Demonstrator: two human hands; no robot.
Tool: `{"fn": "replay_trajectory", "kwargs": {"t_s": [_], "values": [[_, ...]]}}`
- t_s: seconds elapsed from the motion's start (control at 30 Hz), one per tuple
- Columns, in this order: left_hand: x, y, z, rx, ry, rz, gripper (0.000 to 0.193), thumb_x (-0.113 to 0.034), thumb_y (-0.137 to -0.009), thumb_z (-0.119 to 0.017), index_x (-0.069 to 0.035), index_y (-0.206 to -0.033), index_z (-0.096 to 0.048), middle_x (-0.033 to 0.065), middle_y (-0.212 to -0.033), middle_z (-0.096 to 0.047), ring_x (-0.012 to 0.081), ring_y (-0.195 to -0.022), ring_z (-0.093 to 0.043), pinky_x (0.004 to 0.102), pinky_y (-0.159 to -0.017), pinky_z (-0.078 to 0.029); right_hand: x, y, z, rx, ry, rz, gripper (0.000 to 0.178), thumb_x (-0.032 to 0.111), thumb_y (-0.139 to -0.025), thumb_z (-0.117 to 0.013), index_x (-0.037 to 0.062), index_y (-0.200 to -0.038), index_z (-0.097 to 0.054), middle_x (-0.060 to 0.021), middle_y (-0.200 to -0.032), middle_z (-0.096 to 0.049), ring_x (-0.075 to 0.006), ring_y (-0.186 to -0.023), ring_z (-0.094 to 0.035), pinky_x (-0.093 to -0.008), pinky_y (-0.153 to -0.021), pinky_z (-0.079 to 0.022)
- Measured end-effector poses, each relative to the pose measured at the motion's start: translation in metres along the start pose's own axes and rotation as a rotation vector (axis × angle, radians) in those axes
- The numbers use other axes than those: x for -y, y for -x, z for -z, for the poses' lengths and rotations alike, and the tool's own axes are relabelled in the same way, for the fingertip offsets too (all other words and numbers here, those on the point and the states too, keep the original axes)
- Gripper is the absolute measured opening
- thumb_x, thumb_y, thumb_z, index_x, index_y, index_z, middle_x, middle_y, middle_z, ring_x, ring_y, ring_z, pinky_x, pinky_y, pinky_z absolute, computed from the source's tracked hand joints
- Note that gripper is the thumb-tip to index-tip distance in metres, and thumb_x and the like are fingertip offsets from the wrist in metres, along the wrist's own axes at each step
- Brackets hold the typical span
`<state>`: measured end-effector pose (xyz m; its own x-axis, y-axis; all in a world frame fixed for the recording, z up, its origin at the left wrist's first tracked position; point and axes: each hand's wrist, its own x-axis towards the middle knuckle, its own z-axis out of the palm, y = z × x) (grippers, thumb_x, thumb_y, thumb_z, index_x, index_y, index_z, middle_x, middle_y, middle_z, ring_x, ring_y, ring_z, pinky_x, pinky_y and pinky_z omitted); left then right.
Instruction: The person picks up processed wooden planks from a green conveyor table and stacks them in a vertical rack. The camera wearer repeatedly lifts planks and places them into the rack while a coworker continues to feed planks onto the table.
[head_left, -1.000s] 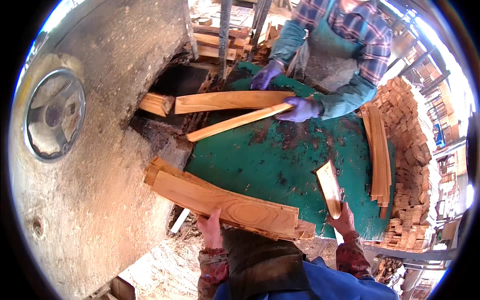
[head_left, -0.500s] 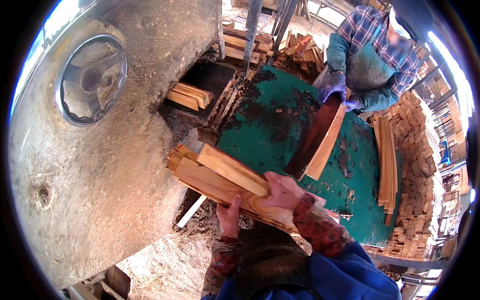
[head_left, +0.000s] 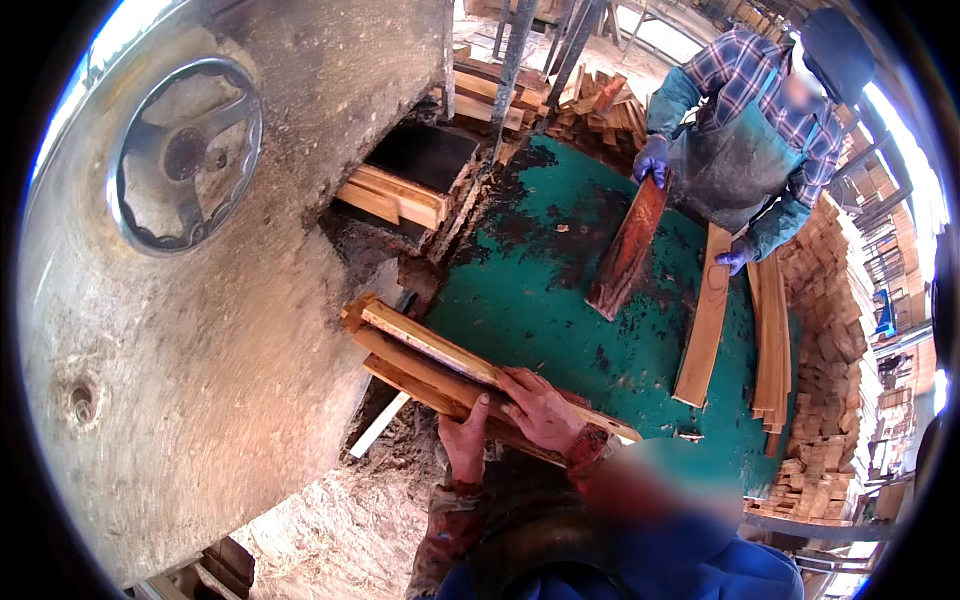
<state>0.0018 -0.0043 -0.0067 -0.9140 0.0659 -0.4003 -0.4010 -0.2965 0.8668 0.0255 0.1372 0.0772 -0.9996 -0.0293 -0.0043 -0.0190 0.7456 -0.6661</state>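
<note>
A bundle of thin wooden slats (head_left: 420,360) lies on the near edge of the green table (head_left: 560,310), one end pointing at the dark opening of the grey machine (head_left: 200,330). My left hand (head_left: 465,440) grips the bundle from below at its near end. My right hand (head_left: 540,405) lies flat on top of it, pressing down. More slats (head_left: 395,195) sit inside the machine's opening. Across the table a person in a plaid shirt and apron holds a reddish board (head_left: 628,250) in one purple-gloved hand and a pale plank (head_left: 705,320) in the other.
A round handwheel (head_left: 185,155) sits on the machine's face. Stacked planks (head_left: 770,340) lie along the table's right side, beside a tall pile of cut wood blocks (head_left: 825,360). More lumber (head_left: 590,110) is heaped behind the table. Sawdust covers the ground below.
My right hand left a single slat at the table's right and came onto the bundle, which moved toward the machine. The other person lifted boards away from the opening and stood them across the table.
</note>
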Motion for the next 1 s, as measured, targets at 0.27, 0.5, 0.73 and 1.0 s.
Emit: {"fn": "replay_trajectory", "kwargs": {"t_s": [0.27,0.5,0.73,1.0], "values": [[0.005,-0.003,0.000,-0.024,-0.033,-0.005,0.059,-0.018,-0.083,-0.077,0.010,-0.127,-0.048,0.0149,-0.116,-0.060,0.0198,-0.101,-0.058,0.0338,-0.090,-0.048,-0.035,0.007,-0.007,-0.093,0.087,-0.106,0.047,0.011,-0.083,-0.064,0.0151,-0.129,-0.057,-0.0136,-0.128,-0.052,-0.0356,-0.120,-0.047,-0.0456,-0.099,-0.038],[-0.012,0.000,-0.003,-0.015,-0.004,-0.029,0.061,-0.017,-0.082,-0.079,0.009,-0.127,-0.048,0.0141,-0.117,-0.060,0.0196,-0.103,-0.057,0.0327,-0.091,-0.047,-0.041,-0.001,-0.003,-0.047,0.083,-0.070,0.048,0.012,-0.083,-0.066,0.0104,-0.130,-0.055,-0.0162,-0.127,-0.052,-0.0371,-0.118,-0.049,-0.0454,-0.101,-0.039],[-0.005,0.000,0.000,-0.019,0.048,0.015,0.056,-0.015,-0.081,-0.079,0.007,-0.124,-0.050,0.0115,-0.113,-0.062,0.0174,-0.099,-0.058,0.0316,-0.089,-0.049,-0.018,0.014,0.039,0.101,0.054,-0.050,0.046,0.017,-0.085,-0.065,0.0036,-0.129,-0.054,-0.0202,-0.127,-0.052,-0.0382,-0.116,-0.051,-0.0433,-0.097,-0.044],[-0.002,-0.002,0.003,-0.047,0.017,0.050,0.058,-0.019,-0.077,-0.083,0.006,-0.119,-0.053,0.0103,-0.107,-0.066,0.0166,-0.094,-0.062,0.0299,-0.084,-0.052,-0.041,-0.064,0.030,-0.059,-0.013,0.022,0.044,0.021,-0.087,-0.065,-0.0023,-0.123,-0.055,-0.0220,-0.118,-0.057,-0.0396,-0.102,-0.059,-0.0418,-0.087,-0.050]]}}
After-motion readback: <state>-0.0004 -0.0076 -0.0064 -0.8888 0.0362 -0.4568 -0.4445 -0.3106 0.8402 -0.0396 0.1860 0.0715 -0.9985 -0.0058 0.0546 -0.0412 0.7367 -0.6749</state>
